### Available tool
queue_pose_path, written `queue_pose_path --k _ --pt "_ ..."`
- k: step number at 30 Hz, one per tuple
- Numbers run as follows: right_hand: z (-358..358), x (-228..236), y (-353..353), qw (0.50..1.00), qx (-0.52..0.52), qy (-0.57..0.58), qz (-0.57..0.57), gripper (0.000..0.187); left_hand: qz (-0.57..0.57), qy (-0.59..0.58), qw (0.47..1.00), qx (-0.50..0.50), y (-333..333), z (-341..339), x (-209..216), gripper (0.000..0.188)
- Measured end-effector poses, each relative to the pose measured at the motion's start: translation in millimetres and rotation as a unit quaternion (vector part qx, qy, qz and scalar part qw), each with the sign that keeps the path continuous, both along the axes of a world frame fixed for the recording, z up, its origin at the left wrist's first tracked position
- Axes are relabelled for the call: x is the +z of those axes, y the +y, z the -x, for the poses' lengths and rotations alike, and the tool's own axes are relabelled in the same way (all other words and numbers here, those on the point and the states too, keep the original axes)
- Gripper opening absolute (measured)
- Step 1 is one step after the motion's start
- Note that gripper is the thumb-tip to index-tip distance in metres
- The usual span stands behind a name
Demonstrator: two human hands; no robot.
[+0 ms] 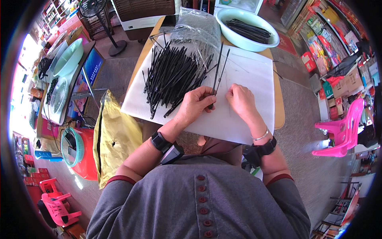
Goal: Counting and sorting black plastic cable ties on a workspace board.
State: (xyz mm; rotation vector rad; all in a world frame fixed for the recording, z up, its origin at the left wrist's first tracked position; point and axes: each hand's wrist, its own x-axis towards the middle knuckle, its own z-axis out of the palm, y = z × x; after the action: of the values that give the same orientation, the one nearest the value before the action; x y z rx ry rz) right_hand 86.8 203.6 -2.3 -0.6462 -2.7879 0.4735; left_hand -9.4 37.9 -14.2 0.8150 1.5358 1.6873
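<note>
My left hand [195, 104] is closed in a pinch round the lower ends of a couple of thin black rods [219, 71], which point up and away from me. To its right, my right hand [242, 100] is curled with fingers pressed together; whatever is in them, if anything, is too small to make out. A heap of similar black rods [169, 75] lies just left of my hands on a white sheet [254, 83]. At the heap's far side rests a clear plastic bag [197, 24] with dark thin pieces inside.
A pale green basin [266, 47] holding more black rods [248, 32] stands at the table's [279, 107] far right. A yellow sack [115, 135] leans at the left, near a mint basket [71, 157]. A pink chair [344, 129] stands at the right.
</note>
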Motion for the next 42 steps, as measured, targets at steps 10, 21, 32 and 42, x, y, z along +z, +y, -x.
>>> queue_pose_path --k 10,21,32,42 --pt "-7 16 2 0.998 0.043 0.024 -0.031 0.011 -0.026 -0.005 1.0 -0.012 -5 4 -9 0.025" --pt "-13 21 33 0.905 0.344 0.02 -0.249 0.012 -0.025 -0.01 0.999 -0.019 -9 2 -5 0.024" --pt "-12 17 44 0.876 0.388 0.068 -0.28 0.02 -0.031 -0.026 0.999 -0.004 -9 3 -3 0.024" --pt "-3 27 53 0.809 0.477 0.049 -0.339 0.014 -0.02 -0.016 1.0 0.008 -12 -1 -1 0.023"
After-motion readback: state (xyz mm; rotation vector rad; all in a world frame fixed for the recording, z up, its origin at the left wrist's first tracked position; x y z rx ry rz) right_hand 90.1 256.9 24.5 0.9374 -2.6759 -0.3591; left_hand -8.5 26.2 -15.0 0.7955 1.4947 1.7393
